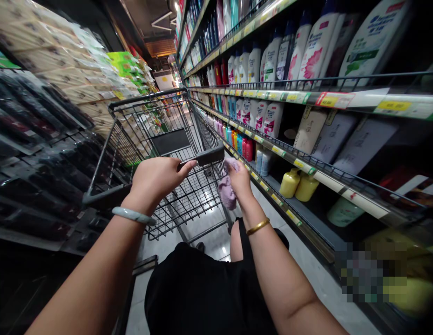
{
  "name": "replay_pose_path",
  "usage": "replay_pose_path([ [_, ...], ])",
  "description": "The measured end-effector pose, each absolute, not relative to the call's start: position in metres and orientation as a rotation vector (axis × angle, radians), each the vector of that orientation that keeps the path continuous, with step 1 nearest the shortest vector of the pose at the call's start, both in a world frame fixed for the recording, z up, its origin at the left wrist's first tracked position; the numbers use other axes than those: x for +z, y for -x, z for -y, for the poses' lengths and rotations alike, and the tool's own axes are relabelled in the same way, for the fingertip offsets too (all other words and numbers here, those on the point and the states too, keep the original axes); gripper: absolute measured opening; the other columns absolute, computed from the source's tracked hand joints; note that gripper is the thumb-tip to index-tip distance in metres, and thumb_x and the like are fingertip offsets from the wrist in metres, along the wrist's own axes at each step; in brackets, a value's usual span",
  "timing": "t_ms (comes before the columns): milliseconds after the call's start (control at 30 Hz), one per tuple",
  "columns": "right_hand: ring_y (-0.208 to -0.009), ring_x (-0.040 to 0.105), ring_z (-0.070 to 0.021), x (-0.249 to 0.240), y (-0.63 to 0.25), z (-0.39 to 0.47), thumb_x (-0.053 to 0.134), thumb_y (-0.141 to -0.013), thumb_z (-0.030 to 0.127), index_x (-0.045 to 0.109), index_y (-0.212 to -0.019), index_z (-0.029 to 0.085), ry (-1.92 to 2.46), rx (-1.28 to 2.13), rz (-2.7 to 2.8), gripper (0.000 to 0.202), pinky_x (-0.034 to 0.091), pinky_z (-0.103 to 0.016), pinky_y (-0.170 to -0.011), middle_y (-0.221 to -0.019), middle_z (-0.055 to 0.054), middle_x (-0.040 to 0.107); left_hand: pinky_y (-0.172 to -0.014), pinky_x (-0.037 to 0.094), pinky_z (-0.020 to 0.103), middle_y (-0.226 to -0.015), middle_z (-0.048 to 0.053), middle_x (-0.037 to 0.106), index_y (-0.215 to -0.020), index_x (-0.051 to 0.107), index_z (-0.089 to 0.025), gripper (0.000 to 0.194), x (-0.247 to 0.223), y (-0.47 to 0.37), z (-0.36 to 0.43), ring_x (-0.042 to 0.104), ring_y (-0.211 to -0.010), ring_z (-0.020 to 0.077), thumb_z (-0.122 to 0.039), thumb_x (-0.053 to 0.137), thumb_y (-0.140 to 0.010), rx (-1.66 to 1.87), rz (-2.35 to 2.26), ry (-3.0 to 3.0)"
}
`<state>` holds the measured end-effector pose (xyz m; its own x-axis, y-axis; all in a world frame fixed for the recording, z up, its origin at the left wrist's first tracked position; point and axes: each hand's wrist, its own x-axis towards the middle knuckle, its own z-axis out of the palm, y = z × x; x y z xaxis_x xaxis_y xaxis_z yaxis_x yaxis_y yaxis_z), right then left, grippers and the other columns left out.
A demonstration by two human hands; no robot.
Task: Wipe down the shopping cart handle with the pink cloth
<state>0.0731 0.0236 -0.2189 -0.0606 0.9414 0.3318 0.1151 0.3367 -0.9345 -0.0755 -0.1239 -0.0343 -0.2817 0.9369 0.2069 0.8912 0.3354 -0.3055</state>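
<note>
While, in the head view, shampoo bottles are lining shelves at two o'clock and wrapped packs are crowding ten o'clock, a wire cart is standing at twelve, pale floor showing through it. The left hand is curling round the cart handle; the right hand is pinching lilac cloth beside the handle's right end.
</note>
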Motion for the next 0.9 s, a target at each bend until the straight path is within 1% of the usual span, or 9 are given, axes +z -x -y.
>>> replay_pose_path([
  [100,-0.120,0.071,-0.0224,-0.203,-0.068,-0.017,0.049,-0.106,0.049,0.063,-0.134,0.019,0.848,0.938,1.238,0.043,0.055,-0.036,-0.106,-0.131,-0.013,0.074,-0.060,0.033,0.037,-0.086,0.017,0.076,-0.091,0.080,-0.020,0.093,-0.034,0.077,0.121,0.070,-0.082,0.0350,-0.085,0.014,-0.095,0.185,2.249,1.631],
  [167,-0.124,0.070,-0.0233,-0.196,-0.067,-0.012,0.049,-0.106,0.051,0.062,-0.137,0.020,0.792,0.946,1.203,0.046,0.054,-0.037,-0.109,-0.134,-0.013,0.073,-0.061,0.035,0.037,-0.086,0.017,0.076,-0.091,0.080,-0.020,0.094,-0.034,0.079,0.119,0.070,-0.082,0.0350,-0.086,0.014,-0.095,0.182,2.253,1.633],
  [233,-0.127,0.068,-0.0250,-0.195,-0.070,-0.010,0.049,-0.106,0.048,0.061,-0.138,0.020,0.917,0.941,1.290,0.044,0.053,-0.038,-0.110,-0.135,-0.014,0.073,-0.061,0.036,0.037,-0.087,0.018,0.076,-0.090,0.080,-0.019,0.095,-0.034,0.080,0.116,0.071,-0.082,0.0354,-0.087,0.014,-0.094,0.179,2.264,1.635],
  [333,-0.128,0.067,-0.0277,-0.204,-0.081,-0.012,0.045,-0.108,0.038,0.060,-0.142,0.021,1.265,0.938,1.495,0.041,0.052,-0.039,-0.107,-0.136,-0.016,0.071,-0.062,0.037,0.038,-0.088,0.018,0.076,-0.090,0.080,-0.020,0.095,-0.034,0.081,0.111,0.071,-0.085,0.0370,-0.087,0.013,-0.094,0.176,2.268,1.638],
  [433,-0.119,0.070,-0.0296,-0.216,-0.092,-0.018,0.048,-0.106,0.036,0.066,-0.134,0.023,1.461,0.986,1.699,0.036,0.052,-0.039,-0.100,-0.128,-0.015,0.075,-0.061,0.037,0.038,-0.089,0.018,0.077,-0.089,0.079,-0.020,0.094,-0.034,0.082,0.107,0.071,-0.085,0.0374,-0.086,0.012,-0.094,0.174,2.268,1.636],
  [533,-0.111,0.073,-0.0286,-0.220,-0.091,-0.022,0.049,-0.106,0.040,0.069,-0.127,0.021,1.459,1.036,1.734,0.035,0.053,-0.037,-0.094,-0.119,-0.014,0.077,-0.061,0.037,0.038,-0.090,0.018,0.077,-0.091,0.080,-0.020,0.095,-0.034,0.082,0.103,0.072,-0.086,0.0377,-0.085,0.011,-0.094,0.173,2.267,1.632],
  [667,-0.116,0.071,-0.0232,-0.218,-0.080,-0.023,0.042,-0.109,0.047,0.063,-0.136,0.023,1.271,0.981,1.592,0.042,0.052,-0.031,-0.096,-0.129,-0.011,0.075,-0.062,0.038,0.038,-0.091,0.019,0.078,-0.094,0.080,-0.020,0.094,-0.034,0.080,0.101,0.072,-0.086,0.0375,-0.086,0.012,-0.094,0.176,2.277,1.622],
  [767,-0.114,0.071,-0.0258,-0.222,-0.081,-0.023,0.045,-0.108,0.047,0.066,-0.130,0.024,1.319,0.942,1.620,0.038,0.052,-0.034,-0.095,-0.125,-0.013,0.076,-0.061,0.038,0.038,-0.092,0.018,0.079,-0.094,0.080,-0.021,0.093,-0.033,0.079,0.102,0.072,-0.086,0.0365,-0.085,0.013,-0.095,0.175,2.274,1.624],
  [900,-0.104,0.073,-0.0278,-0.230,-0.090,-0.026,0.049,-0.106,0.039,0.072,-0.119,0.022,1.474,0.983,1.764,0.031,0.052,-0.037,-0.090,-0.112,-0.013,0.078,-0.061,0.038,0.036,-0.094,0.019,0.079,-0.093,0.080,-0.020,0.095,-0.034,0.080,0.103,0.072,-0.085,0.0345,-0.085,0.011,-0.095,0.187,2.265,1.637],
])
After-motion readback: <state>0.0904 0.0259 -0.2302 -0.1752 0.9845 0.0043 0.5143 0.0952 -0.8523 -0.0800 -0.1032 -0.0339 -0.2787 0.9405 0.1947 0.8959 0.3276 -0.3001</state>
